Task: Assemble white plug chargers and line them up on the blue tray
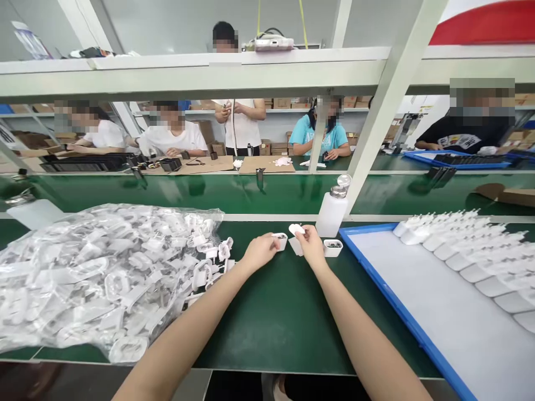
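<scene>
On the green table (276, 334), my left hand (261, 252) has its fingers closed on a small white oval housing (281, 240) with its open top facing up. My right hand (310, 245) pinches a white cap-like part (296, 229). Just below that part is another white housing (295, 247), close to the fingers; whether the hand also grips it is unclear. A third white housing (333, 248) stands right of my right hand, with dark parts inside. Behind it is a white bottle (331, 214) with a metal top.
A clear bag of white plastic parts (121, 273) covers the left side. At the right, a blue-rimmed tray (393, 303) holds rows of white pieces (468, 250). Another bottle (35, 213) lies far left. Several people work beyond a green belt (188, 192) and a slanted post (382, 94).
</scene>
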### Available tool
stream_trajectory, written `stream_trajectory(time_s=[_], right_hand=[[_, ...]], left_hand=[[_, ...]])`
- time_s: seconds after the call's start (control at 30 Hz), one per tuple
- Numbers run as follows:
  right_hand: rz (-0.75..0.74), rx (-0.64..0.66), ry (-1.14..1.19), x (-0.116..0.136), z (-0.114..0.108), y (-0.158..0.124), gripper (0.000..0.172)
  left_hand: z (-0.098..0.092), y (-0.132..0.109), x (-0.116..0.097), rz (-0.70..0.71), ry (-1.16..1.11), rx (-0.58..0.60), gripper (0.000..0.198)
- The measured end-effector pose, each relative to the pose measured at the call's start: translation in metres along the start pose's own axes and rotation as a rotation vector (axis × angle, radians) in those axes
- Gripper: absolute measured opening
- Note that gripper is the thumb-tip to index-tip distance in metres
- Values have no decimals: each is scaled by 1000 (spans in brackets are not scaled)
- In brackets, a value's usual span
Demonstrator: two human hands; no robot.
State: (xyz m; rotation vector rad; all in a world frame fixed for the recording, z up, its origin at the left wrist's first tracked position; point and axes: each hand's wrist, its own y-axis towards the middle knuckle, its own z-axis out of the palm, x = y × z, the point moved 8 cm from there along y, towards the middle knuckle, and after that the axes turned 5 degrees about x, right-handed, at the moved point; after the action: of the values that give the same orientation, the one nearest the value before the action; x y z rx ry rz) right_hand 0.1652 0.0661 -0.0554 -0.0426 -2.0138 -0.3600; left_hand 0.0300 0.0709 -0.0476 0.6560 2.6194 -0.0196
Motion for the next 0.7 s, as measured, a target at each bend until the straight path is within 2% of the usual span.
stream_trajectory(time_s=[0.1, 0.2, 0.33, 0.43, 0.6, 0.7], right_hand=[[-56, 213, 46, 9, 13, -1, 19], [-112, 381, -23, 23, 25, -9, 19], [-161, 376, -163, 38, 28, -18, 18], [-195, 378, -221, 44, 33, -20, 17], [-222, 397, -260, 44, 40, -22, 17], [-213, 418, -275, 41, 40, -22, 24]], left_hand=[[6, -22, 9, -62, -65, 10, 17], [10, -25, 18, -64, -304, 13, 34], [9, -21, 24, -70, -499, -30, 55], [9, -21, 27, -108, -537, -45, 48], [8, -21, 24, -60, -575, -46, 37], [7, -20, 25, -48, -592, -61, 33]])
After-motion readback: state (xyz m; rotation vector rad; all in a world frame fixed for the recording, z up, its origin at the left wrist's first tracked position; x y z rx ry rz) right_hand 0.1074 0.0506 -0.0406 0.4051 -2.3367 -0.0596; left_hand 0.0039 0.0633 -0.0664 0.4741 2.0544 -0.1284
